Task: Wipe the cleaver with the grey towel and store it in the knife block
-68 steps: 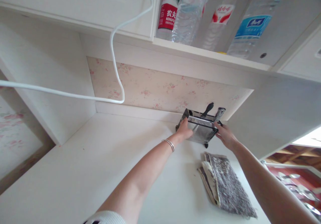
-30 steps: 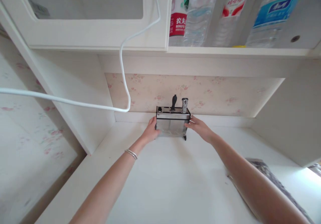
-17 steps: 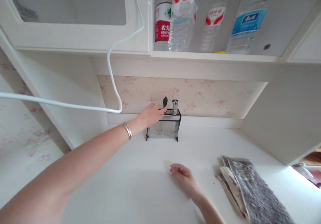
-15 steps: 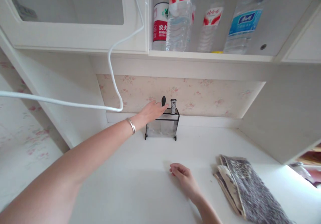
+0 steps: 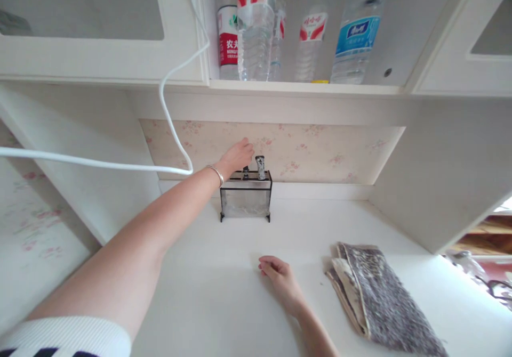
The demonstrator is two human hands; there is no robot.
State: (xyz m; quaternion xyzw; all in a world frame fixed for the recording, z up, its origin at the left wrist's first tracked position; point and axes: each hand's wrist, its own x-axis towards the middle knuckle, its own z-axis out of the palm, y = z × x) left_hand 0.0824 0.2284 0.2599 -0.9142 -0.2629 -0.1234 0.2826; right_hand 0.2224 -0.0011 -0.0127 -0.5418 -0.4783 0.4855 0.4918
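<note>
A knife holder [image 5: 246, 202] with a black frame and clear sides stands on the white counter against the back wall. My left hand [image 5: 239, 153], with a silver bracelet at the wrist, is closed around a black-handled knife [image 5: 245, 173] at the holder's top. Only the lower end of that handle shows; its blade cannot be made out. Just right of it, a patterned grey handle [image 5: 260, 167] stands upright in the same holder. My right hand [image 5: 282, 282] rests on the counter nearer to me, fingers curled together, with nothing seen in them.
A folded grey-brown towel [image 5: 384, 293] lies at the right of the counter. Overhead, a shelf [image 5: 304, 88] carries several plastic bottles [image 5: 256, 42]. A white cable [image 5: 96, 162] hangs at the left, passing near my left forearm.
My left hand has risen slightly and closed from extended fingers onto the black handle. The view has shifted to the right. My right hand keeps its place on the counter.
</note>
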